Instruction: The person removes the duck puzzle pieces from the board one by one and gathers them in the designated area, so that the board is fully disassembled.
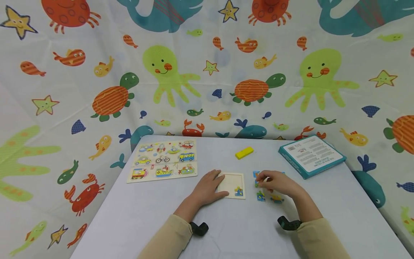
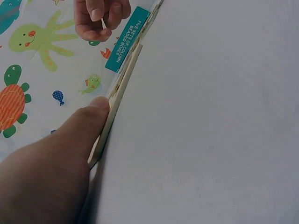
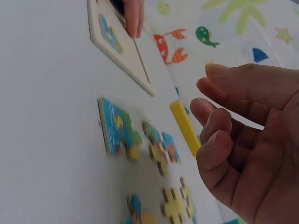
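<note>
A square wooden puzzle tray [image 1: 229, 181] lies on the table with one jigsaw piece [image 1: 238, 191] in its near right corner. My left hand [image 1: 208, 187] rests on the tray's left side, fingers extended toward the far edge. Its thumb [image 2: 96, 112] lies against the near edge. To the right of the tray, my right hand [image 1: 277, 182] hovers over loose jigsaw pieces, its fingers loosely bent. No piece shows between those fingers [image 3: 215, 149] in the right wrist view. A blue-and-green piece [image 3: 117, 126] lies nearest the tray, and yellowish pieces [image 3: 175, 205] lie farther right.
A yellow block [image 1: 244, 153] lies beyond the tray. At the back left is a board with vehicle pictures [image 1: 163, 160]. A teal box [image 1: 312, 155] lies at the back right. A cloth printed with sea animals [image 1: 191, 90] hangs behind the table.
</note>
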Available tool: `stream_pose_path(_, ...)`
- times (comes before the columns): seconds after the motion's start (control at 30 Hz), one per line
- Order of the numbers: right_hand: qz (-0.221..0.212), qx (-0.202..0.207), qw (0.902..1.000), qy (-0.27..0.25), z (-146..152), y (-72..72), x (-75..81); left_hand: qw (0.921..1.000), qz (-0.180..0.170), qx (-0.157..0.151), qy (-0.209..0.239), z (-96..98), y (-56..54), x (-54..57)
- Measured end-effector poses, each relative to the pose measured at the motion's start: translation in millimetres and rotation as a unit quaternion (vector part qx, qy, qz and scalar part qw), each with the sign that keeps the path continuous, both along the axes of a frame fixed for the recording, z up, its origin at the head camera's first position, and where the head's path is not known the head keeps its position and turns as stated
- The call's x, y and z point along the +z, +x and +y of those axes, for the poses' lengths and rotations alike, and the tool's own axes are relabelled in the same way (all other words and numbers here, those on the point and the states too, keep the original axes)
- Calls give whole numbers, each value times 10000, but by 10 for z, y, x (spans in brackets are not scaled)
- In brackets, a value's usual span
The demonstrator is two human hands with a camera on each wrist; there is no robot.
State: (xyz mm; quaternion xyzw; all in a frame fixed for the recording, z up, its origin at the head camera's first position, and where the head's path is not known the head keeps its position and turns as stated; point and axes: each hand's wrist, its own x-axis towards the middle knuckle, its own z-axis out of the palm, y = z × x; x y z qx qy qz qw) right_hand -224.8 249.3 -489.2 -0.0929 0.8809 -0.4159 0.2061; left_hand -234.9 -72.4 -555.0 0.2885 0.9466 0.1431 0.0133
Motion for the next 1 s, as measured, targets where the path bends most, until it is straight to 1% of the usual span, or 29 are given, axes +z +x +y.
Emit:
stream_pose_path(0.1, -32, 82, 9999, -99, -105, -50, 12, 10000, -18, 11, -7, -1, 1, 10)
stream_pose_path(0.27, -118, 131, 9998, -96, -275, -116, 1, 10000, -51, 40, -3, 6, 1, 25)
stream_pose_path(0.5, -230, 333, 9991, -161, -482, -185, -78, 9999, -86, 45, 42, 9, 4, 20)
stream_pose_path(0.7, -207, 420, 9989, 42, -593, -227, -159, 10000, -9, 27, 33, -2, 3, 9)
stream_pose_path(0.87, -246, 474, 9979, 361, -648, -225, -179, 10000, -16, 41, 24, -3, 2, 12)
stream_pose_path(1.0, -255, 526, 9970, 499, -679, -221, -178, 10000, -42, 34, 22, -1, -2, 16)
